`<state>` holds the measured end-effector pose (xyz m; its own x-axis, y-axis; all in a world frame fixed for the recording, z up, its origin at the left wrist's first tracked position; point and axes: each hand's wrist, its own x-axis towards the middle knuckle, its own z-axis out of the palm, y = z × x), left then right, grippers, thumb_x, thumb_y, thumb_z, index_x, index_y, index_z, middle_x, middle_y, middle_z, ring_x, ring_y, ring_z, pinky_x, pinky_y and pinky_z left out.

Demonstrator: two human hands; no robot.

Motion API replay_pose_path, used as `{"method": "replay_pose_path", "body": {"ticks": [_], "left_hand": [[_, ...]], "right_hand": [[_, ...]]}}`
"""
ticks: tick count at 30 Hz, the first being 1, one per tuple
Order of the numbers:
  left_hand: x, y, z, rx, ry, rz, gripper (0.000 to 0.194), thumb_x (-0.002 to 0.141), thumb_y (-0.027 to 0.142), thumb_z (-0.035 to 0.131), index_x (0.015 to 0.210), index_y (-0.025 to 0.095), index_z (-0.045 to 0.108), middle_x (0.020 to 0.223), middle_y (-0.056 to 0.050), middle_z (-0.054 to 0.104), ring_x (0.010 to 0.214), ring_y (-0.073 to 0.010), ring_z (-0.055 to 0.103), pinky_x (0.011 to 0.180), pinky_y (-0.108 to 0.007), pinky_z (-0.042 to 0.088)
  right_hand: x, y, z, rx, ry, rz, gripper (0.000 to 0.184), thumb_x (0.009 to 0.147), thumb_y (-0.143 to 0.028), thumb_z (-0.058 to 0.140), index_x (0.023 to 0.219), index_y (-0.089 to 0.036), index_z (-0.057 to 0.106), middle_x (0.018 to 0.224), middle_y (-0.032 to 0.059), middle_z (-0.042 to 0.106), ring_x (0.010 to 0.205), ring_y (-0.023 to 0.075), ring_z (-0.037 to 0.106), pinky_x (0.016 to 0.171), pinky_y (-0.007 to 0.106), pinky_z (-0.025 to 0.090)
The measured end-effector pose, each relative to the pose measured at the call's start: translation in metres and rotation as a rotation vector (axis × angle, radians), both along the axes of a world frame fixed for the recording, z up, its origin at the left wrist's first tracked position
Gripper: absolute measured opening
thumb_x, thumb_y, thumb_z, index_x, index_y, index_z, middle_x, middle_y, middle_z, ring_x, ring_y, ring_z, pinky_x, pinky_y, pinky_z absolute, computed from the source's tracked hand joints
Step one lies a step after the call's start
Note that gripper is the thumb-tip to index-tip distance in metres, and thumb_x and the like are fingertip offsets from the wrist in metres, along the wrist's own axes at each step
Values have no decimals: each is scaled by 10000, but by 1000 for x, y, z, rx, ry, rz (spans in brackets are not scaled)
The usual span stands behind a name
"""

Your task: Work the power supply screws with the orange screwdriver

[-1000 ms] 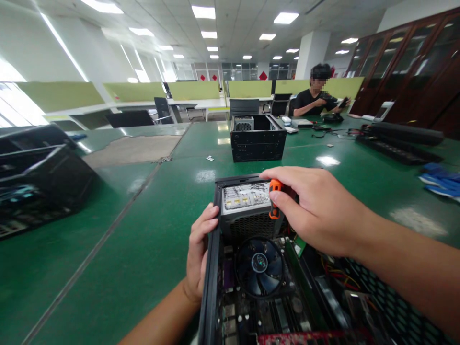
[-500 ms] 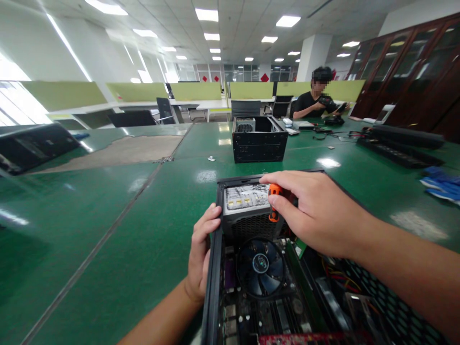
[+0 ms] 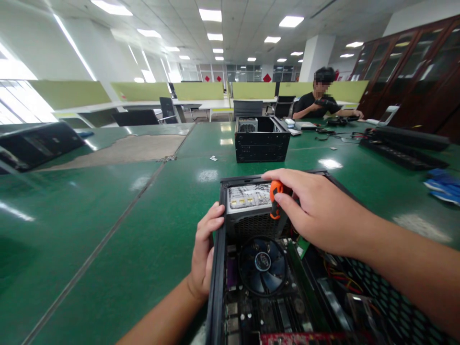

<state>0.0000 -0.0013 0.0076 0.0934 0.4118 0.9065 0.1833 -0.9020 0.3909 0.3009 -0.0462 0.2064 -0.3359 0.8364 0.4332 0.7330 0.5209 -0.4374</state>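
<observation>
An open black computer case (image 3: 217, 268) lies in front of me, its inside facing up. My left hand (image 3: 205, 244) grips its left edge, fingertips over the rim. In my right hand (image 3: 316, 206) is an orange and black screwdriver (image 3: 275, 199), held by its handle near the power supply (image 3: 249, 197), which has a worn white label. Its tip is hidden from me. Nearer to me sit a round cooling fan (image 3: 262, 261), a green memory stick (image 3: 305, 278) and a red circuit board (image 3: 309, 338). Coloured cables (image 3: 343, 278) run on the right.
Another black case (image 3: 262, 146) stands farther back on the green table (image 3: 151, 249). Dark computer panels (image 3: 398, 148) and blue gloves (image 3: 443, 186) lie on the right, a dark case (image 3: 41, 143) at far left. A person (image 3: 318, 103) sits across the table, holding a dark tool.
My hands keep their places on the case and screwdriver. A dark open case at the left has gone from view. The person across has stretched an arm out toward the table.
</observation>
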Motion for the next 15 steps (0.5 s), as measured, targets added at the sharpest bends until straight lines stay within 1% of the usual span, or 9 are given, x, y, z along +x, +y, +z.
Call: {"method": "replay_pose_path", "body": {"ticks": [1, 2, 3, 5, 7, 10, 12, 13, 15], "left_hand": [[0, 0, 0, 3, 6, 2, 427, 1320, 419, 687, 1729, 335, 776, 1781, -95, 840, 1776, -298, 752, 1517, -494, 607], [0, 0, 0, 5, 13, 5, 432, 1320, 416, 687, 1735, 332, 771, 1784, -97, 838, 1779, -299, 749, 1518, -497, 606], [1, -1, 1, 7, 18, 8, 436, 1319, 412, 690, 1740, 331, 767, 1785, -99, 838, 1781, -300, 748, 1515, -499, 609], [2, -2, 1, 11, 13, 13, 437, 1317, 402, 693, 1743, 332, 762, 1781, -105, 842, 1778, -307, 753, 1497, -513, 629], [2, -3, 1, 14, 8, 9, 445, 1312, 383, 699, 1750, 332, 756, 1784, -110, 840, 1784, -317, 751, 1488, -531, 641], [3, -3, 1, 9, 5, -4, 462, 1295, 372, 730, 1753, 324, 755, 1792, -119, 832, 1791, -330, 747, 1496, -549, 638], [3, -3, 0, 5, 6, -8, 472, 1289, 392, 742, 1756, 323, 752, 1788, -128, 832, 1784, -343, 753, 1493, -567, 642], [3, -3, 0, 6, 8, -9, 477, 1290, 403, 739, 1760, 325, 749, 1784, -130, 835, 1780, -348, 757, 1490, -578, 645], [4, -3, 1, 17, 17, -12, 494, 1290, 410, 727, 1776, 324, 739, 1788, -131, 836, 1789, -349, 749, 1496, -589, 638]], "right_hand": [[0, 0, -1, 7, 15, -7, 443, 1174, -170, 601, 1515, -196, 882, 1495, 152, 975, 1338, 352, 905, 1189, 487, 653], [-1, -1, -1, 7, 23, -14, 445, 1160, -154, 604, 1509, -200, 877, 1445, 144, 984, 1271, 341, 913, 1137, 473, 660], [-1, -1, 0, 14, 31, -28, 441, 1144, -146, 614, 1493, -207, 876, 1374, 132, 992, 1178, 327, 914, 1060, 454, 660], [-3, -2, 3, -24, 16, -26, 387, 1133, -160, 656, 1447, -218, 874, 1259, 113, 990, 1018, 300, 894, 915, 418, 628], [-3, -2, 7, -49, 6, -24, 266, 1122, -192, 711, 1326, -233, 876, 1124, 80, 969, 894, 276, 850, 820, 395, 577], [-3, -1, 11, -46, 9, -31, 56, 1100, -248, 791, 1113, -260, 844, 945, 28, 905, 779, 247, 782, 755, 378, 523], [-3, -2, 11, -38, 5, -29, 60, 1105, -255, 783, 1079, -267, 837, 940, 31, 904, 773, 249, 785, 745, 382, 519], [-4, -3, 10, -31, 10, -31, 88, 1110, -245, 759, 1119, -264, 845, 978, 44, 923, 792, 256, 806, 753, 387, 531], [-5, -6, 8, -12, 60, -45, 223, 1103, -218, 721, 1287, -253, 841, 1100, 77, 971, 863, 279, 872, 785, 399, 579]]}}
